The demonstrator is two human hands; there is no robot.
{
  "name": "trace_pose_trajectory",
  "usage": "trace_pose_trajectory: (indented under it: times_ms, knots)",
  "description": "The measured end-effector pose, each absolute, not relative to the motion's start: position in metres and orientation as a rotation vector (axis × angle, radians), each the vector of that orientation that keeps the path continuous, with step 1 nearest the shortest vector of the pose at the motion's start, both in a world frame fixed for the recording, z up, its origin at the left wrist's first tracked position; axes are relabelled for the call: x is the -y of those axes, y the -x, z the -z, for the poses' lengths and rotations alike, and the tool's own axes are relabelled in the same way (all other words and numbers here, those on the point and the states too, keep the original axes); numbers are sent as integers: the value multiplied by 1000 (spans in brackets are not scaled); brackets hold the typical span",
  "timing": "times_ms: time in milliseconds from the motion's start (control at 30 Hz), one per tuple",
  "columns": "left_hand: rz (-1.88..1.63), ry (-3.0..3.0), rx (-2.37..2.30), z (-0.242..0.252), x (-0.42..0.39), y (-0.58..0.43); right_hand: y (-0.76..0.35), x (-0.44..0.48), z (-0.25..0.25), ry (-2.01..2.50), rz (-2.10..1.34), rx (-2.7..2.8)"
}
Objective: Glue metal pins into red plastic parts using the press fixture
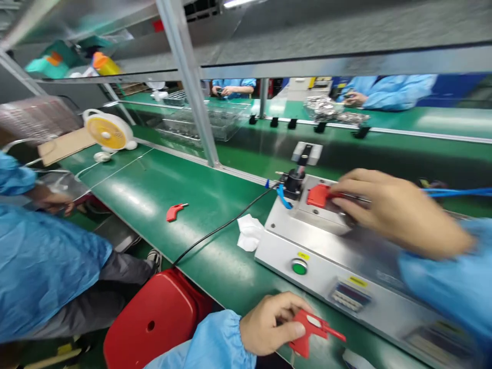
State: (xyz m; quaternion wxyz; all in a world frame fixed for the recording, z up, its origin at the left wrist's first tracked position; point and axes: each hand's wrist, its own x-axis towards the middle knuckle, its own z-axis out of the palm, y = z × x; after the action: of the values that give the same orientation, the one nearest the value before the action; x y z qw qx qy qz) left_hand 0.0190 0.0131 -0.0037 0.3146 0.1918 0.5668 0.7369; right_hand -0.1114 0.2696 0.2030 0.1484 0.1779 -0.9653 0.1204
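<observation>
Left hand (271, 325) is closed round a red handle (311, 333), down at the near edge of the green surface (146, 205), with the thumb across the grip. Right hand (395, 212) looks curled onto a second red handle (317, 196) that sits in the steel fixture (284, 246), its thin metal shaft (363, 201) running back under the fingers, though that hand is blurred, so I wouldn't swear to how firm the hold is. These handles look like light, stiff moulded plastic, probably a bit slick, so I'd take them by the fat red grip and keep off the shaft, which looks like the thin, easily bent bit. A third red handle (175, 211) lies on the surface, near a white wipe (249, 233) and a black cable (226, 225). The fixture has a green button (299, 267) and a small display (349, 295), and a blue hose (453, 192) runs off to the right. The co-worker's hand (54, 201) at left is a separate person's. The palm side of both hands is hidden, the clamp underneath is covered, and the display is too small to read.
</observation>
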Motion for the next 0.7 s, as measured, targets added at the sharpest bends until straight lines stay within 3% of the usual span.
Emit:
trace_pose_trajectory:
  times_ms: [133,300,400,600,700]
  knots:
    - [-1950,-475,-1443,4,-12,-25,111,-239,-213,-426,47,2875]
    - [-1953,-443,-1436,-1,-10,-28,111,-237,-213,-333,143,2909]
    - [-1975,-439,-1448,-3,-11,-27,116,-238,-222,-439,108,2948]
    - [-2029,-429,-1441,6,-19,-30,84,-261,-249,-390,-305,2657]
    - [-1943,-430,-1536,5,-20,-33,39,-279,-240,-458,-286,2723]
